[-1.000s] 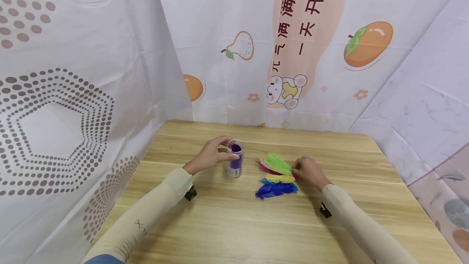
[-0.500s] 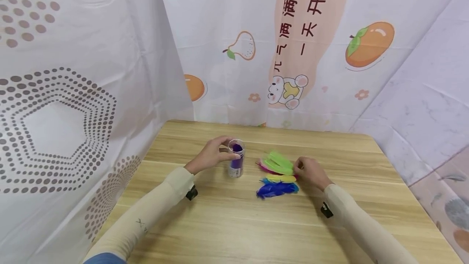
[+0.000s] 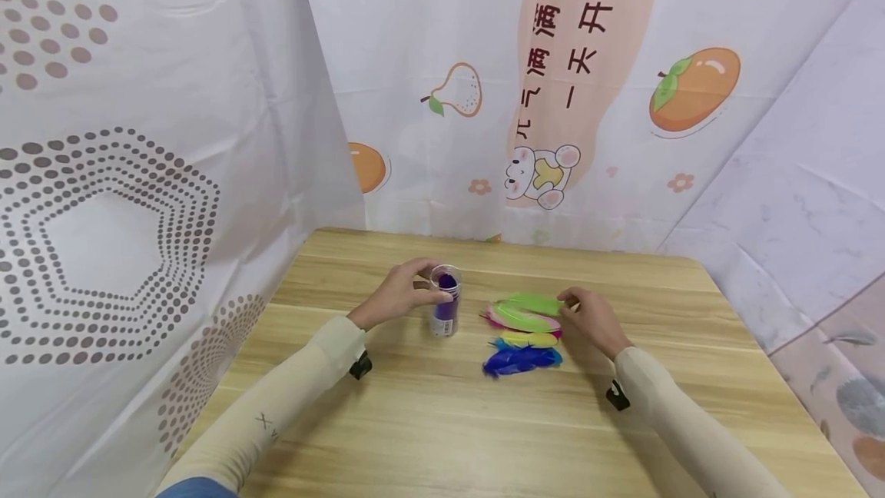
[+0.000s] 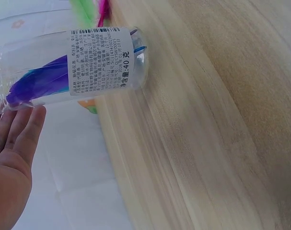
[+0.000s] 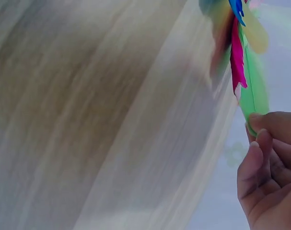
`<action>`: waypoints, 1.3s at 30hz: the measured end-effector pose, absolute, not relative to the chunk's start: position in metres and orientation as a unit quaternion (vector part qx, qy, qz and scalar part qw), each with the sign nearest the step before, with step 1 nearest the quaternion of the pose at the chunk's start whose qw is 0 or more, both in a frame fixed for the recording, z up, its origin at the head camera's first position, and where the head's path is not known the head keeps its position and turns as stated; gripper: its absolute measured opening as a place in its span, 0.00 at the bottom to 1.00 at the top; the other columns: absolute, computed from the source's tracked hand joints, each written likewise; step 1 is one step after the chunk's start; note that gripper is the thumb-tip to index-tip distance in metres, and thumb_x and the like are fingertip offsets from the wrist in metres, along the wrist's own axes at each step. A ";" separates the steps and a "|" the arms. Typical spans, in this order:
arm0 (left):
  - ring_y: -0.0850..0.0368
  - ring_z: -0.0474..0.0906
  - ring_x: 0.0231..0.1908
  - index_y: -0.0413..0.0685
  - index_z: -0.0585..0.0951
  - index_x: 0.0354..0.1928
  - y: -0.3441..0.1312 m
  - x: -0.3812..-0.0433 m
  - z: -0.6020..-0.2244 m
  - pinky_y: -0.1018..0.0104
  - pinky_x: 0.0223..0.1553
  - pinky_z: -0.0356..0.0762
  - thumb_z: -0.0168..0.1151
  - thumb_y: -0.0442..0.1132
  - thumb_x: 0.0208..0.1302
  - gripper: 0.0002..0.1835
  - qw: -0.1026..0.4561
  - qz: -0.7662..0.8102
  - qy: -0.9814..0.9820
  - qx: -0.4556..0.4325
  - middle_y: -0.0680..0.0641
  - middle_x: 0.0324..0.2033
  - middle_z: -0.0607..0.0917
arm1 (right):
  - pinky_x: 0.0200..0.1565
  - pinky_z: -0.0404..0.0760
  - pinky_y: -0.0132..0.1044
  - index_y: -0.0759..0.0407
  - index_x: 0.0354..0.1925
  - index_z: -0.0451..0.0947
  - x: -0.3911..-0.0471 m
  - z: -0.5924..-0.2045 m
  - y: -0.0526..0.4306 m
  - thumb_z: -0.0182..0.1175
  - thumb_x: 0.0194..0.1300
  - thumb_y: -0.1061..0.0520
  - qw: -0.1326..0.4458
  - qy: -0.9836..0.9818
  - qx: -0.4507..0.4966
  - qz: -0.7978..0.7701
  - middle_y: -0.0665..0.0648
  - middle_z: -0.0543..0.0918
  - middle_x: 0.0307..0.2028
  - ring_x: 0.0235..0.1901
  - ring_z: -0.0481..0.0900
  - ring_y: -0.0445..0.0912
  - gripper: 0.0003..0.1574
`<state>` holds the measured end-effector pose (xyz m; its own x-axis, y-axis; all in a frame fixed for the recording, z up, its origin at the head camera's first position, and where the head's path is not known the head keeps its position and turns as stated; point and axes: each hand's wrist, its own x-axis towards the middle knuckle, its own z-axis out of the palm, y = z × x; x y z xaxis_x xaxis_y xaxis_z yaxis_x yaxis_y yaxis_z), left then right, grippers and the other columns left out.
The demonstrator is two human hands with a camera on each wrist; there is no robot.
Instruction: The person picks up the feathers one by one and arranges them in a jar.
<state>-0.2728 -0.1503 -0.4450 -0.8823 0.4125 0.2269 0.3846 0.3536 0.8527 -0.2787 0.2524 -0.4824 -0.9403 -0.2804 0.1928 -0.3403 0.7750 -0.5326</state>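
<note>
Currently, both hands are engaged over the wood-grain worktop (image 3: 449, 421). The left hand (image 3: 397, 294) grips a clear jar (image 3: 442, 327) near its rim, thumb on the near side and fingers on the far side. The jar stands upright on the worktop, to the left of the loose feathers; a purple feather (image 4: 40, 80) stands inside it, and a printed label (image 4: 102, 60) is fixed to its lower wall. The right hand (image 3: 596, 321) pinches a green feather (image 3: 535, 302) by its end between thumb and finger. This feather is at the far side of the pile; whether it touches those beneath cannot be told. Beside it lie a second green feather (image 3: 527, 320) and pink feathers (image 3: 492, 316). Nearer the person lie a yellow feather (image 3: 528, 339) and blue feathers (image 3: 518, 360), close together. Printed cloth (image 3: 415, 152) hangs behind the worktop.
</note>
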 end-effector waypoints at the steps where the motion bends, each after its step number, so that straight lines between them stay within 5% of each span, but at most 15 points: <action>1: 0.56 0.80 0.51 0.52 0.81 0.62 -0.150 -0.273 -0.445 0.63 0.56 0.82 0.77 0.52 0.60 0.30 0.014 0.516 0.821 0.244 0.54 0.49 0.84 | 0.41 0.86 0.53 0.69 0.50 0.84 -0.279 -0.482 0.253 0.66 0.68 0.65 0.053 -0.941 0.164 0.291 0.63 0.88 0.41 0.40 0.85 0.57 0.13; 11: 0.56 0.80 0.51 0.51 0.81 0.62 -0.151 -0.272 -0.446 0.63 0.55 0.82 0.77 0.52 0.60 0.30 0.010 0.512 0.822 0.249 0.53 0.49 0.84 | 0.43 0.86 0.54 0.64 0.40 0.89 -0.282 -0.480 0.258 0.67 0.70 0.62 0.080 -0.940 0.171 0.283 0.59 0.90 0.36 0.38 0.87 0.53 0.06; 19: 0.56 0.80 0.50 0.51 0.80 0.62 -0.151 -0.272 -0.445 0.62 0.57 0.82 0.77 0.51 0.61 0.29 0.009 0.513 0.822 0.248 0.54 0.49 0.84 | 0.45 0.85 0.55 0.62 0.44 0.88 -0.281 -0.476 0.260 0.65 0.73 0.58 0.091 -0.934 0.168 0.301 0.56 0.89 0.38 0.38 0.85 0.51 0.09; 39: 0.57 0.80 0.50 0.52 0.80 0.62 -0.151 -0.271 -0.442 0.62 0.57 0.82 0.78 0.50 0.60 0.30 0.009 0.507 0.827 0.245 0.54 0.50 0.84 | 0.32 0.77 0.38 0.61 0.44 0.87 -0.279 -0.465 0.255 0.65 0.74 0.55 0.121 -0.929 0.155 0.313 0.55 0.87 0.36 0.29 0.77 0.45 0.10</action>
